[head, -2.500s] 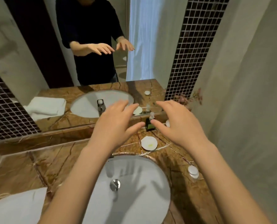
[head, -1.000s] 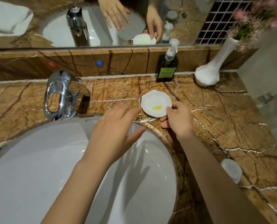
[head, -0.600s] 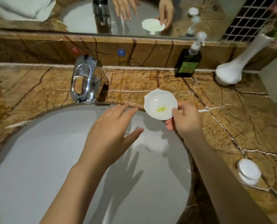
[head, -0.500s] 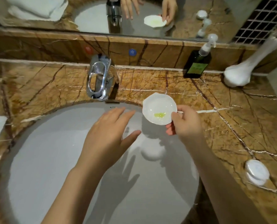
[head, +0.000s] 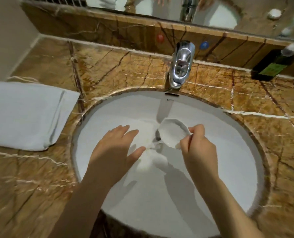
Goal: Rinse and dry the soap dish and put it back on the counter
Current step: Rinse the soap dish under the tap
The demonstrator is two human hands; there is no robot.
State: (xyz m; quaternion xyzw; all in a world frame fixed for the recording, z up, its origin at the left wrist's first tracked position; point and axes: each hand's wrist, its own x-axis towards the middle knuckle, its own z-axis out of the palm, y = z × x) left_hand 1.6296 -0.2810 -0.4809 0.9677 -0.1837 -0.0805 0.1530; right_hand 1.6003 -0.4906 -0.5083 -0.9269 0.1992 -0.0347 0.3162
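The small white soap dish (head: 172,132) is tilted over the middle of the white sink basin (head: 220,160), under the water that runs from the chrome faucet (head: 181,64). My right hand (head: 198,148) grips the dish by its right rim. My left hand (head: 116,148) hovers flat and open just left of the dish, above the basin, touching nothing. Water spills off the dish toward the drain, which is mostly hidden by the dish and the splash.
A folded white towel (head: 24,114) lies on the brown marble counter (head: 117,69) left of the basin. A dark green pump bottle (head: 275,66) stands at the back right by the mirror ledge. Red and blue dots mark the ledge above the faucet.
My right hand lifted the dish off the counter and brought it left and down under the faucet. Water now runs. The view shifted left, bringing the towel into sight.
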